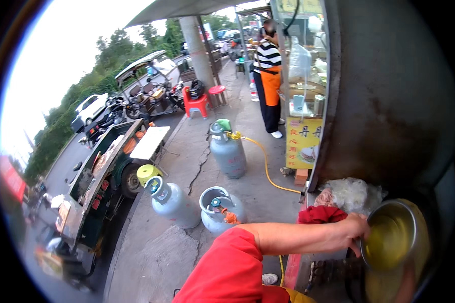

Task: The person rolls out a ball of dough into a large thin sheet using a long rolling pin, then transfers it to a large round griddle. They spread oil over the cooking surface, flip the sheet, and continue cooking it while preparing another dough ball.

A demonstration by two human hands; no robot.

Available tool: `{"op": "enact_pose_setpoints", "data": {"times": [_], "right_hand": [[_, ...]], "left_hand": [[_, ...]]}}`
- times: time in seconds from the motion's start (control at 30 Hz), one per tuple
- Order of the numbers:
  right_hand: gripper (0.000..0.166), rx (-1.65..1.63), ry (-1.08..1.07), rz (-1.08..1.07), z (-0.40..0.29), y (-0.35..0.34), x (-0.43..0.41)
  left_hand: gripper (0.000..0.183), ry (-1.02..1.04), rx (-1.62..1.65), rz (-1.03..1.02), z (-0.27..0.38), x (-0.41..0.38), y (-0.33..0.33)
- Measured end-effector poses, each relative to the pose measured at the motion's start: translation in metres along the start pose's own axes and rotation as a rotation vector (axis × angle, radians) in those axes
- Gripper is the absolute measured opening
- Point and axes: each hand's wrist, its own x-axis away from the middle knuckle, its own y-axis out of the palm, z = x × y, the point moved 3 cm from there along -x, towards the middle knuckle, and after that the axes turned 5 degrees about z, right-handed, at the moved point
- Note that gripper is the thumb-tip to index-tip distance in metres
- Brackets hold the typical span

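My left hand (354,233), at the end of a red sleeve, grips the near edge of a round metal pot (412,216). Clear yellow liquid (388,238), which looks like oil, lies inside the tilted pot. Just behind the wrist is a bunched red cloth (321,214). Clear plastic bags (350,195) are heaped beyond the hand, near the pot's rim. At the lower right, a dim skin-toned shape shows against shiny metal; whether it is my right hand or a reflection is unclear.
Gas cylinders (176,206) stand on the cracked pavement to my left. A yellow hose (267,166) runs from another cylinder (229,157) to the stall. A person in an orange apron (270,85) stands by a glass food case (305,87). A cart (98,185) is parked at the kerb.
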Motion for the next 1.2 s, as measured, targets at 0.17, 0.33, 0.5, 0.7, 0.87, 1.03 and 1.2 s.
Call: {"op": "enact_pose_setpoints", "data": {"times": [0.17, 0.33, 0.5, 0.7, 0.87, 1.03, 1.2], "right_hand": [[0.013, -0.078, 0.369, 0.288, 0.073, -0.149, 0.103], [0.007, 0.63, 0.261, 0.204, -0.072, -0.095, 0.124], [0.014, 0.349, 0.39, 0.0, -0.217, -0.071, 0.13], [0.007, -0.218, 0.59, 0.251, -0.241, -0.09, 0.133], [0.015, -0.456, 0.609, 0.861, -0.269, -0.148, 0.145], [0.019, -0.861, 0.459, 0.819, -0.316, -0.166, 0.152], [0.014, -0.281, 0.379, 0.423, -0.418, -0.126, 0.159]], "left_hand": [[0.011, 0.005, -0.118, -0.184, 0.018, 0.008, 0.004], [0.022, -0.089, -0.214, -0.092, 0.015, -0.004, -0.014], [0.05, -0.201, -0.202, -0.197, 0.009, -0.023, -0.013], [0.05, -0.262, -0.244, -0.349, -0.01, -0.034, 0.009], [0.034, -0.241, -0.357, -0.398, -0.022, -0.033, 0.029], [0.062, -0.334, -0.452, -0.548, -0.054, -0.041, 0.056], [0.071, -0.535, -0.436, -0.704, -0.095, -0.039, 0.079]]}}
